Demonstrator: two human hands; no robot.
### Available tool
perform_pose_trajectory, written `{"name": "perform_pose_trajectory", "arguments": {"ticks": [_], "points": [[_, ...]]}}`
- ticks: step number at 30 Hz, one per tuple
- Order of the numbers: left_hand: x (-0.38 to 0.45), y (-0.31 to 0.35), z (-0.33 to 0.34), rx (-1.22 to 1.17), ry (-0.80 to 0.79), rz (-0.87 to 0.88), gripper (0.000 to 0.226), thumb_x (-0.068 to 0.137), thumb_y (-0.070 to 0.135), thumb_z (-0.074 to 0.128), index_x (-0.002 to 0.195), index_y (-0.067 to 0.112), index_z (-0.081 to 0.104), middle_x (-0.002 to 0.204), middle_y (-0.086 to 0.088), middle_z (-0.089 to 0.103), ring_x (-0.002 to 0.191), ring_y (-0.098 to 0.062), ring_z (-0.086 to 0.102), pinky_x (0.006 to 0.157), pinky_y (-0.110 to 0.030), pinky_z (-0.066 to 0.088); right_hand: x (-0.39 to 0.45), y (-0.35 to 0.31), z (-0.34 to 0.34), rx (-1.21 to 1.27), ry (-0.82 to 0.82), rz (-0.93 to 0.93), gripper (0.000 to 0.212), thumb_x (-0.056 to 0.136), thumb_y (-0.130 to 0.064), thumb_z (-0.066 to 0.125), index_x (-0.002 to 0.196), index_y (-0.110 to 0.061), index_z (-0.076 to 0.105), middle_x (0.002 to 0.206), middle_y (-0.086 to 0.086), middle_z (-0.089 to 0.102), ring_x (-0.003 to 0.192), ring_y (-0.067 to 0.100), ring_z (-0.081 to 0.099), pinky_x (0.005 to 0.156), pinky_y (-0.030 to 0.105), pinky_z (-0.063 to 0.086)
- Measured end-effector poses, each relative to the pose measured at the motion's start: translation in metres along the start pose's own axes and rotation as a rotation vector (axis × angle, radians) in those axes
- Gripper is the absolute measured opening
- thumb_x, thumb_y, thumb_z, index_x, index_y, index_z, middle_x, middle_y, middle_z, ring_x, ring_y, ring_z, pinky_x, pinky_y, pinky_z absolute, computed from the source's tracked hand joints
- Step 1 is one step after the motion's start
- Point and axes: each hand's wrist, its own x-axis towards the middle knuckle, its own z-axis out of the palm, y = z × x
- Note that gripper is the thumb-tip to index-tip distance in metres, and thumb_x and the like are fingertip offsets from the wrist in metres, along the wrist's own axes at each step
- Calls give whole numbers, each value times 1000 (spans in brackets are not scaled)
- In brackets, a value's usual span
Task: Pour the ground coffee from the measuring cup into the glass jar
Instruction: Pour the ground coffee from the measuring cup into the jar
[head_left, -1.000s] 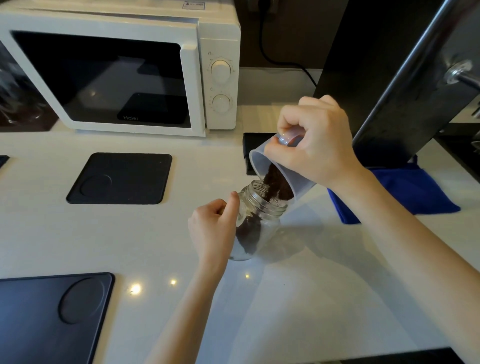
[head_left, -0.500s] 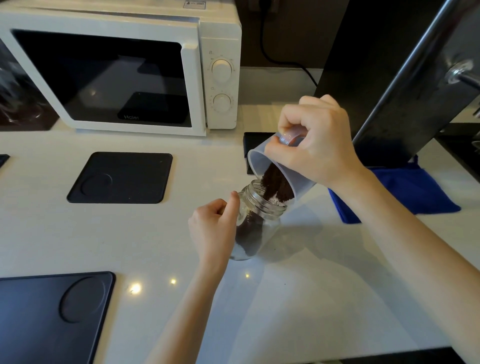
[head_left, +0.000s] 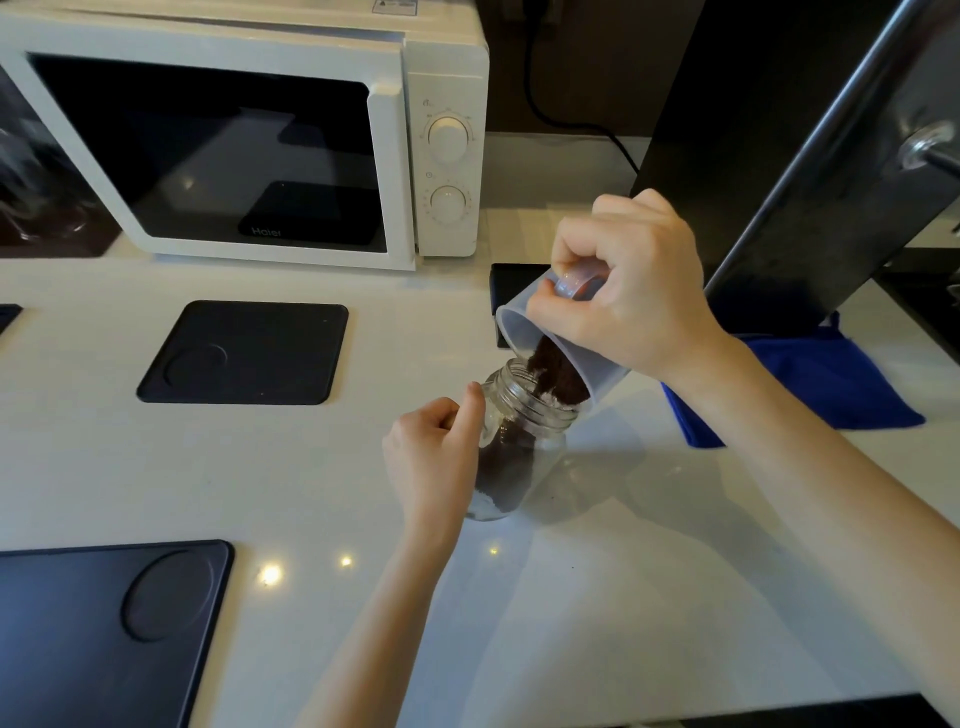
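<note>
A small clear glass jar (head_left: 540, 441) stands on the white counter, partly filled with dark ground coffee (head_left: 506, 467). My left hand (head_left: 434, 462) is wrapped around the jar's left side. My right hand (head_left: 631, 296) holds a translucent plastic measuring cup (head_left: 519, 325) by its handle, tipped steeply down to the left with its rim just over the jar's mouth. Dark ground coffee (head_left: 558, 374) lies along the cup's lower wall and slides into the jar.
A white microwave (head_left: 249, 130) stands at the back left. Black mats lie on the white counter (head_left: 623, 597): one mid-left (head_left: 244, 353), one near left (head_left: 104, 629), another behind the cup (head_left: 511, 280). A blue cloth (head_left: 831, 389) lies to the right under a dark slanted panel (head_left: 810, 171).
The cup has tipped slightly further and the coffee inside it has slid lower toward the jar's mouth. The level of grounds in the jar has risen a little. Both hands keep their places.
</note>
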Motion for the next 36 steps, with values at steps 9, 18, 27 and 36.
{"name": "perform_pose_trajectory", "arguments": {"ticks": [9, 18, 27, 36], "points": [[0, -2, 0, -17, -7, -2, 61, 81, 31, 58, 34, 17, 23, 34, 1, 18, 42, -14, 17, 42, -22, 14, 0, -1, 0, -25, 0, -26, 23, 64, -23, 64, 55, -4, 54, 48, 10, 51, 51, 25, 43, 54, 43, 42], [-1, -2, 0, -16, 0, 5, 61, 82, 31, 58, 33, 17, 25, 32, 1, 22, 39, -14, 21, 41, -20, 15, 1, -2, 0, 3, -2, -54, 26, 67, -28, 60, 55, -6, 54, 51, 1, 45, 51, 23, 43, 55, 42, 41], [-2, -1, -1, -13, 3, -11, 55, 82, 31, 58, 42, 16, 24, 42, 1, 21, 46, -15, 19, 47, -29, 18, 1, -5, 1, -10, 11, -54, 25, 66, -25, 61, 54, -6, 52, 48, 6, 47, 50, 24, 42, 54, 43, 41], [-1, -3, -2, -19, 4, -17, 60, 82, 33, 59, 37, 17, 22, 37, 2, 18, 45, -14, 19, 44, -25, 16, 4, -10, 1, -24, -24, -139, 24, 67, -24, 61, 53, -6, 53, 50, 0, 44, 53, 17, 38, 55, 35, 34]]}}
